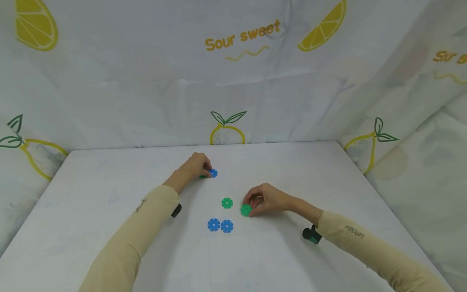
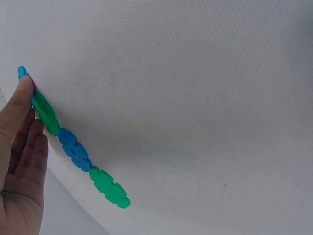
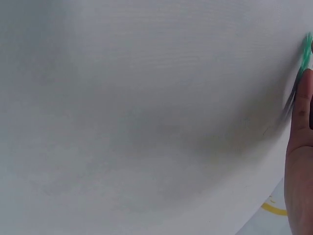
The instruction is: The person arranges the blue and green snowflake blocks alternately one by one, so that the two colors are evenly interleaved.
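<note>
Near the far side of the table, my left hand (image 1: 197,164) pinches a blue notched snowflake building disc (image 1: 213,173). A green disc (image 1: 202,177) shows partly under that hand. In the left wrist view the thumb lies on the blue disc (image 2: 21,72), and a green (image 2: 46,113), a blue (image 2: 74,149) and another green disc (image 2: 110,187) follow in a line. My right hand (image 1: 270,198) holds a green disc (image 1: 246,210) by its edge, right of centre. In the right wrist view this disc (image 3: 306,51) is blurred and mostly cut off.
A loose green disc (image 1: 227,203) lies between the hands. Nearer to me, two blue discs, a left one (image 1: 213,224) and a right one (image 1: 227,226), lie side by side. The white table (image 1: 109,227) ends at a lemon-print curtain (image 1: 146,109) behind and at both sides.
</note>
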### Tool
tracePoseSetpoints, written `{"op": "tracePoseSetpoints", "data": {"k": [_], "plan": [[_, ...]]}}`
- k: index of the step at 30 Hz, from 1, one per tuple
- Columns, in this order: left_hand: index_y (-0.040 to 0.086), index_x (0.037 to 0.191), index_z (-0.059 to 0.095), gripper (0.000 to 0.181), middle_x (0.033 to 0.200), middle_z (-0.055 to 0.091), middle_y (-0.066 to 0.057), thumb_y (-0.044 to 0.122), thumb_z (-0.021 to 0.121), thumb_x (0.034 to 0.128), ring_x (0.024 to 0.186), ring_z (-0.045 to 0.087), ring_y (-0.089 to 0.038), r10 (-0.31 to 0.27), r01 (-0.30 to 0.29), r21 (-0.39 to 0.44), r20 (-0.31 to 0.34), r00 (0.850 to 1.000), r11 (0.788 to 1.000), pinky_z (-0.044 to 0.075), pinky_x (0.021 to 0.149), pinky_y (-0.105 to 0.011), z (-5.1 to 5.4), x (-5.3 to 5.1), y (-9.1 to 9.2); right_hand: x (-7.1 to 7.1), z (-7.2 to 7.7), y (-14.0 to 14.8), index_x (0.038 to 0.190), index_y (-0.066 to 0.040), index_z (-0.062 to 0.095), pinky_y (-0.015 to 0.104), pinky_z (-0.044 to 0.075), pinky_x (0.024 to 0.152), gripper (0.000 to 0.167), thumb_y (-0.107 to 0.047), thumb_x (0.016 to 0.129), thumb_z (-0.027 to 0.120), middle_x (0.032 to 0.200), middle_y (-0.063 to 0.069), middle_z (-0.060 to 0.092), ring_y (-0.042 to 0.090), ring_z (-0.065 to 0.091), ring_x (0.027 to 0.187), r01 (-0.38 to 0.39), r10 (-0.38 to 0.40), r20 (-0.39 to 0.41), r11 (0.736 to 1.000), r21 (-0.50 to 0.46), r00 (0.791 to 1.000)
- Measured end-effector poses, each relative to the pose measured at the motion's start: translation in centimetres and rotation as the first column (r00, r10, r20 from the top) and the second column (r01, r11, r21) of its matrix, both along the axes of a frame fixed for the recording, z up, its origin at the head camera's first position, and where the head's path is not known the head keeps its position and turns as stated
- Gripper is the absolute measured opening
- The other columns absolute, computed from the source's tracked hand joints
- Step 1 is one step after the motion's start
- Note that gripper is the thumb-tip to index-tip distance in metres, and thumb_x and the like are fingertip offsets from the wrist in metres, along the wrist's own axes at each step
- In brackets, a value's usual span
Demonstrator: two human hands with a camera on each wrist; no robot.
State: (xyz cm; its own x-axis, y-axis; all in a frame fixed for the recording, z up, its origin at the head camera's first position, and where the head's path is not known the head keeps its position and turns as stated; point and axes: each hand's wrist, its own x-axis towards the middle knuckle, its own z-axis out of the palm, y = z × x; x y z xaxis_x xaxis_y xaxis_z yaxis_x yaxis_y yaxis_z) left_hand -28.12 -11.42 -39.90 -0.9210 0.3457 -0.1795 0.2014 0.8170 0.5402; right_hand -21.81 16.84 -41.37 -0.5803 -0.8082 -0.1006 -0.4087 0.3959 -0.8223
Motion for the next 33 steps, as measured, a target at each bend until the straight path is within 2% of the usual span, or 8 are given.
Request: {"op": "tracePoseSetpoints", "data": {"k": [8,14,17,20,25,28,33], "plan": [[0.000,0.101,0.072,0.021,0.105,0.065,-0.012,0.009,0.075,0.0821,0.099,0.057,-0.023,0.007,-0.007,-0.011,0.003,1.000,1.000,0.047,0.092,-0.035,0.0,0.3,0.1,-0.1,-0.4,0.1,0.103,0.000,0.070,0.026,0.056,0.074,0.030,-0.005,0.075,0.080,0.096,0.005,0.069,0.013,0.061,0.080,0.043,-0.044,-0.042,0.999,-0.015,0.998],[-0.001,0.098,0.072,0.020,0.101,0.067,-0.012,0.008,0.077,0.0806,0.095,0.059,-0.023,-0.008,0.008,0.001,-0.016,1.000,1.000,0.049,0.088,-0.034,-0.1,0.1,-0.1,-0.6,-0.6,0.0,0.101,0.001,0.072,0.026,0.055,0.075,0.029,-0.005,0.074,0.081,0.095,0.007,0.071,0.012,0.063,0.079,0.119,-0.122,-0.048,0.991,-0.068,0.991],[-0.002,0.097,0.072,0.020,0.099,0.068,-0.012,0.008,0.077,0.0799,0.092,0.060,-0.022,-0.023,0.023,0.004,-0.033,0.999,1.000,0.050,0.085,-0.034,-0.2,0.0,-0.2,-1.0,-0.8,-0.1,0.103,0.003,0.071,0.025,0.054,0.076,0.030,-0.004,0.076,0.079,0.095,0.008,0.071,0.012,0.062,0.078,0.150,-0.155,-0.042,0.984,-0.094,0.987],[-0.002,0.097,0.072,0.020,0.099,0.068,-0.012,0.009,0.077,0.0801,0.091,0.060,-0.022,-0.027,0.028,0.009,-0.034,0.999,1.000,0.050,0.085,-0.034,-0.2,0.0,-0.2,-1.3,-0.9,-0.2,0.108,0.006,0.069,0.025,0.054,0.078,0.033,-0.003,0.078,0.077,0.095,0.010,0.070,0.013,0.061,0.079,0.160,-0.169,-0.070,0.980,-0.119,0.983],[-0.002,0.097,0.072,0.020,0.099,0.067,-0.012,0.008,0.077,0.0804,0.091,0.060,-0.022,-0.026,0.026,0.016,-0.027,0.999,1.000,0.049,0.085,-0.034,-0.1,-0.1,-0.2,-1.7,-1.0,-0.7,0.110,0.005,0.069,0.029,0.053,0.078,0.033,-0.004,0.079,0.076,0.091,0.010,0.069,0.019,0.059,0.080,0.187,-0.205,-0.134,0.973,-0.136,0.970],[-0.002,0.097,0.072,0.020,0.098,0.067,-0.012,0.008,0.077,0.0804,0.090,0.060,-0.022,-0.030,0.031,0.017,-0.028,0.999,0.999,0.050,0.084,-0.034,0.0,-0.1,-0.1,-2.1,-0.9,-1.1,0.108,0.004,0.069,0.030,0.053,0.078,0.032,-0.005,0.079,0.077,0.089,0.010,0.069,0.021,0.059,0.080,0.223,-0.242,-0.146,0.966,-0.133,0.959],[-0.003,0.097,0.072,0.020,0.097,0.068,-0.012,0.008,0.077,0.0802,0.089,0.060,-0.021,-0.046,0.047,0.010,-0.035,0.998,0.999,0.050,0.084,-0.033,-0.1,-0.2,-0.1,-2.9,-0.9,-1.7,0.107,0.001,0.071,0.025,0.052,0.076,0.031,-0.008,0.078,0.078,0.084,0.006,0.068,0.017,0.058,0.078,0.297,-0.309,-0.147,0.950,-0.097,0.940]]}}
